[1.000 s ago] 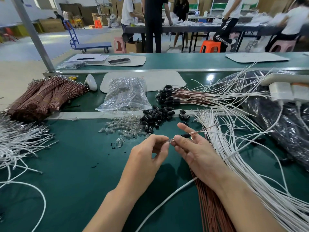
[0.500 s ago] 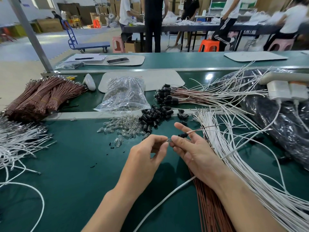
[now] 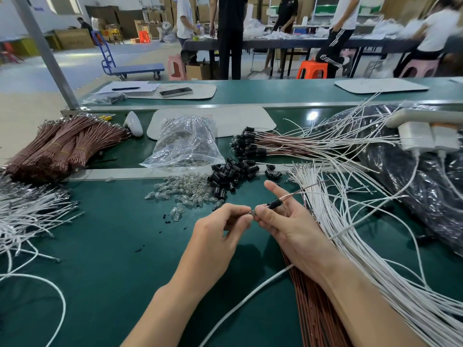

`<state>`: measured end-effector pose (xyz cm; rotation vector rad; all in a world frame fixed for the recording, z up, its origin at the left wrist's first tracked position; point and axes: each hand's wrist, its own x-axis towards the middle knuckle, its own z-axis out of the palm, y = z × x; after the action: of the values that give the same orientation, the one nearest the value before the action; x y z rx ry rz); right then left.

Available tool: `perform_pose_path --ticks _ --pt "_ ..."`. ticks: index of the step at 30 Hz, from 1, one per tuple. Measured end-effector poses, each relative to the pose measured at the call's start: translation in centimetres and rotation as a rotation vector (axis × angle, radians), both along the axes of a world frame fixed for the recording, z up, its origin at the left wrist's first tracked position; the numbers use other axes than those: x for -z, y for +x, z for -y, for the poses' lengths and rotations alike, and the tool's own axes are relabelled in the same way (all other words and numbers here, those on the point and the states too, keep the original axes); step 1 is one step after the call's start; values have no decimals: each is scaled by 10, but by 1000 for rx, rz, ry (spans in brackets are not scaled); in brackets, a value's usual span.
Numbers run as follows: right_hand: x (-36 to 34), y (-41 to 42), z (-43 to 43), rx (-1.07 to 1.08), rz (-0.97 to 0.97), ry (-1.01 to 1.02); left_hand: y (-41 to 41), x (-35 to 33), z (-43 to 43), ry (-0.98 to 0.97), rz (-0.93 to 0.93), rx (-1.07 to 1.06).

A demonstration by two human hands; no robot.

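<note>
Biggest thing first: the green table (image 3: 100, 271) fills the view. Its widest open stretch is front-left, and a metal rail (image 3: 125, 173) crosses it just behind the work. The right side is crowded: a black plastic bag (image 3: 426, 196) is heaped at the right edge, and a fan of white wires (image 3: 375, 259) sweeps from it down to the near right corner. The left edge is hemmed in too, with bundled brown wires (image 3: 62, 144) beyond the rail and a loose tangle of white leads (image 3: 25, 214) in front of it. At centre back, a clear bag of bulbs (image 3: 185, 144) sits behind the rail, with finished socketed leads (image 3: 248, 144) beside it. In front of the rail lie a scatter of loose glass bulbs (image 3: 180, 192) and a heap of black caps (image 3: 230, 174), touching side by side. Now the hands, in the middle with free table below them. The left hand (image 3: 220, 231) has its grip pinched on a small bulb (image 3: 252, 212). The right hand (image 3: 288, 221) has its grip closed on a black socket (image 3: 274, 203), forefinger raised, with the socket's lead running off to the right. Bulb and socket meet at the fingertips, held above the table. Against half a second ago, both hands sit in the same spot with the same pinch. The room behind is a workshop floor, with people at a long table, stools and a blue trolley.
</note>
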<state>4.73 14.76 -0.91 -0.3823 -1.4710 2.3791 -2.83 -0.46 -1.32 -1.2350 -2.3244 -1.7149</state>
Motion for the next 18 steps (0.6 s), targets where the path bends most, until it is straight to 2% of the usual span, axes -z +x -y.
perform_pose_path --ticks 7,18 --pt "0 0 0 -7 -5 -12 2 1 1 -26 -144 -58" --pt "-3 -1 2 -31 41 -62 3 2 -1 6 -247 -92"
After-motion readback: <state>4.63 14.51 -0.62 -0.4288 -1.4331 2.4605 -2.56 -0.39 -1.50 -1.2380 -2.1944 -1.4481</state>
